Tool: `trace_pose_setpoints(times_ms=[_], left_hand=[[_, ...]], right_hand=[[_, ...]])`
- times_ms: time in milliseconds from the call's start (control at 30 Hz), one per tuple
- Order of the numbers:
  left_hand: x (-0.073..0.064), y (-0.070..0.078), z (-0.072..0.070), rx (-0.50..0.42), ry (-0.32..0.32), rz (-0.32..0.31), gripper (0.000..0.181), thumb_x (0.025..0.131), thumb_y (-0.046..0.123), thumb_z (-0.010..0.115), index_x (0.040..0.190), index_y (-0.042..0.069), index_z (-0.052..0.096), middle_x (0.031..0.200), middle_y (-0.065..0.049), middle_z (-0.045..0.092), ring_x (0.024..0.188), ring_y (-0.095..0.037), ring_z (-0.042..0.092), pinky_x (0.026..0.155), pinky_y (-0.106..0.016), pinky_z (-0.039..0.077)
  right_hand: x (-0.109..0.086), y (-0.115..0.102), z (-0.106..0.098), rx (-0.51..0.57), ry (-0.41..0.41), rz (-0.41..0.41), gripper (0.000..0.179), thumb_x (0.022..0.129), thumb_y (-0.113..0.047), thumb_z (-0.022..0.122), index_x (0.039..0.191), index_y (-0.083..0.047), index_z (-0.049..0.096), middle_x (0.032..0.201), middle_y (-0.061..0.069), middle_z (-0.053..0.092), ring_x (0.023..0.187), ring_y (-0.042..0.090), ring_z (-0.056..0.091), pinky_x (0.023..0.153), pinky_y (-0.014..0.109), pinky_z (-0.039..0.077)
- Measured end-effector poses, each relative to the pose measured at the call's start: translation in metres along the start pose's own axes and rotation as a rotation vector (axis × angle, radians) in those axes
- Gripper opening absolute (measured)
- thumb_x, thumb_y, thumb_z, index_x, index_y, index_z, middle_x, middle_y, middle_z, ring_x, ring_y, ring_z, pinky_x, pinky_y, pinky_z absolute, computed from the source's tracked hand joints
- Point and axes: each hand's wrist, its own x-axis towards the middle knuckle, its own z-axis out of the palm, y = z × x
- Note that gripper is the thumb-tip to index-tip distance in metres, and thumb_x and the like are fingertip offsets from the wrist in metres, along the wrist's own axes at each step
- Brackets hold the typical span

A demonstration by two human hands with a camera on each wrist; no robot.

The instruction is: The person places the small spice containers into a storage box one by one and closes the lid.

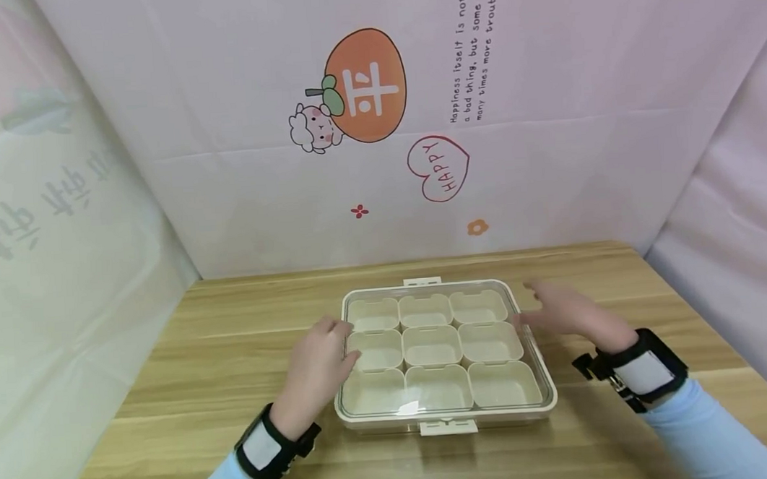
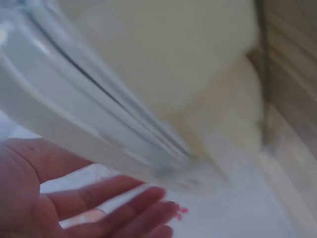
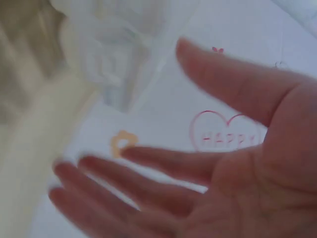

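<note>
A clear-lidded storage box (image 1: 446,415) lies on the wooden table, with several cream compartments (image 1: 432,345) in rows showing through its lid. At its left edge is my left hand (image 1: 319,369), thumb over the rim and fingers along the side. In the left wrist view those fingers (image 2: 114,198) look extended and loose beside the box wall (image 2: 94,124); whether they touch it I cannot tell. My right hand (image 1: 566,309) is near the box's right edge, thumb and fingers spread. The right wrist view shows this palm (image 3: 237,193) holding nothing, with the box blurred beyond.
White latches (image 1: 448,428) stick out from the box's front and back sides. Around it is wooden tabletop (image 1: 233,341). A printed white cloth (image 1: 258,203) hangs behind, and more cloth stands at the left and right sides.
</note>
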Motion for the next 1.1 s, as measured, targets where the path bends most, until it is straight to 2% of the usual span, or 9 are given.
trace_pose_setpoints(times_ms=[67,167,267,367,433,500,633,833,1100], left_hand=[[-0.003,0.01,-0.001,-0.011,0.017,0.081,0.036,0.069,0.017,0.083,0.1,0.004,0.07,0.096,-0.009,0.066,0.083,-0.019,0.063,0.072,-0.031,0.054],[-0.009,0.024,0.001,-0.114,0.01,0.223,0.03,0.071,0.013,0.081,0.098,0.006,0.071,0.094,-0.004,0.064,0.085,-0.015,0.059,0.074,-0.026,0.052],[-0.014,0.035,0.005,-0.238,-0.02,0.354,0.023,0.074,0.008,0.078,0.096,0.006,0.071,0.091,-0.002,0.061,0.084,-0.011,0.056,0.073,-0.021,0.05],[-0.019,0.043,0.01,-0.269,-0.05,0.436,0.021,0.076,0.01,0.077,0.096,0.008,0.071,0.09,0.0,0.06,0.083,-0.01,0.056,0.073,-0.017,0.048],[-0.021,0.046,0.013,-0.26,-0.075,0.469,0.021,0.077,0.014,0.077,0.097,0.009,0.071,0.091,0.002,0.059,0.084,-0.009,0.055,0.074,-0.015,0.047],[-0.022,0.049,0.016,-0.252,-0.106,0.496,0.021,0.079,0.016,0.076,0.099,0.011,0.072,0.091,0.002,0.058,0.083,-0.008,0.054,0.073,-0.013,0.045],[-0.023,0.054,0.019,-0.272,-0.172,0.555,0.024,0.082,0.021,0.073,0.104,0.013,0.072,0.09,0.003,0.054,0.077,-0.004,0.05,0.07,-0.007,0.039],[-0.02,0.062,0.025,-0.262,-0.159,0.639,0.032,0.078,0.027,0.076,0.108,0.016,0.072,0.087,0.006,0.051,0.073,-0.003,0.045,0.069,-0.006,0.032],[-0.016,0.065,0.026,-0.269,-0.222,0.635,0.044,0.068,0.027,0.083,0.111,0.019,0.072,0.083,0.007,0.049,0.072,-0.003,0.042,0.069,-0.008,0.031]], right_hand=[[0.006,-0.009,-0.008,-0.067,0.034,-0.032,0.074,0.088,-0.03,0.064,0.135,0.017,0.032,0.129,0.041,0.043,0.117,0.054,0.045,0.095,0.06,0.04],[0.019,-0.02,-0.018,-0.123,0.025,-0.149,0.063,0.089,-0.023,0.063,0.135,0.013,0.039,0.134,0.035,0.044,0.122,0.051,0.043,0.101,0.058,0.036],[0.033,-0.028,-0.026,-0.183,-0.015,-0.289,0.05,0.09,-0.018,0.062,0.131,0.007,0.049,0.13,0.027,0.053,0.12,0.044,0.05,0.1,0.054,0.039],[0.049,-0.036,-0.028,-0.224,-0.042,-0.405,0.041,0.09,-0.016,0.062,0.126,0.002,0.057,0.124,0.02,0.061,0.114,0.037,0.057,0.097,0.049,0.044],[0.06,-0.042,-0.024,-0.242,-0.057,-0.467,0.037,0.089,-0.015,0.063,0.123,0.0,0.061,0.12,0.017,0.064,0.111,0.034,0.06,0.094,0.047,0.047],[0.07,-0.049,-0.02,-0.242,-0.099,-0.488,0.037,0.089,-0.016,0.064,0.123,-0.001,0.061,0.121,0.015,0.064,0.111,0.032,0.061,0.094,0.045,0.047],[0.086,-0.058,-0.01,-0.271,-0.179,-0.465,0.041,0.089,-0.018,0.064,0.128,-0.004,0.058,0.127,0.012,0.061,0.117,0.03,0.057,0.098,0.044,0.045],[0.101,-0.066,-0.002,-0.35,-0.23,-0.48,0.046,0.089,-0.016,0.064,0.132,-0.003,0.054,0.13,0.013,0.059,0.12,0.031,0.055,0.1,0.044,0.044],[0.118,-0.066,-0.002,-0.344,-0.313,-0.448,0.044,0.092,-0.018,0.06,0.134,-0.006,0.053,0.13,0.013,0.059,0.12,0.03,0.055,0.099,0.044,0.044]])
